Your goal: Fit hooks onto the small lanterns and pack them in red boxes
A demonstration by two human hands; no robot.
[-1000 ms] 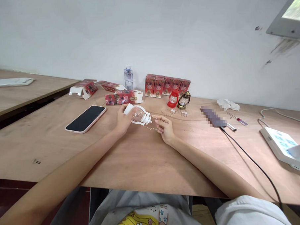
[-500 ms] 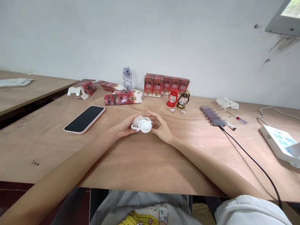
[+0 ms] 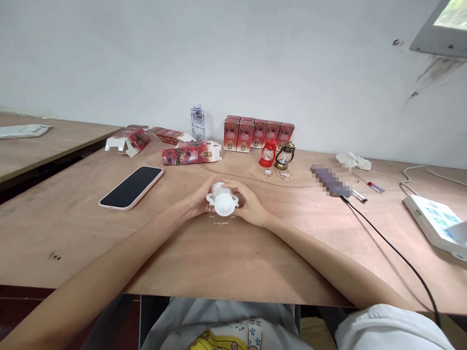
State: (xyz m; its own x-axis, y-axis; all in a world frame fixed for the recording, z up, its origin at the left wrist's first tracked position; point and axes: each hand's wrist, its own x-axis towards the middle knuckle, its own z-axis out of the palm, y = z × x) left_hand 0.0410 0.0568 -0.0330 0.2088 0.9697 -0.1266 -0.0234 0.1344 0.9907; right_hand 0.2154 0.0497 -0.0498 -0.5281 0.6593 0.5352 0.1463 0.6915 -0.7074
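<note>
Both my hands close around a small white toy lantern (image 3: 223, 202) with a clear globe, held just above the wooden table (image 3: 206, 248). My left hand (image 3: 198, 201) grips its left side. My right hand (image 3: 248, 202) cups its right side. The lantern's white cap faces me and a thin wire handle hangs below it.
A phone (image 3: 132, 186) with a pink case lies to the left. Red boxes (image 3: 258, 131) stand at the wall, others (image 3: 186, 154) lie flat, beside a water bottle (image 3: 196, 122). A red lantern (image 3: 267, 154) and a bronze lantern (image 3: 285, 156) stand nearby. A cable (image 3: 387, 245) and a white device (image 3: 445, 227) lie on the right.
The lantern was held out sideways with my right hand pinching its wire handle. Both hands have since come together around it, with its cap turned toward me.
</note>
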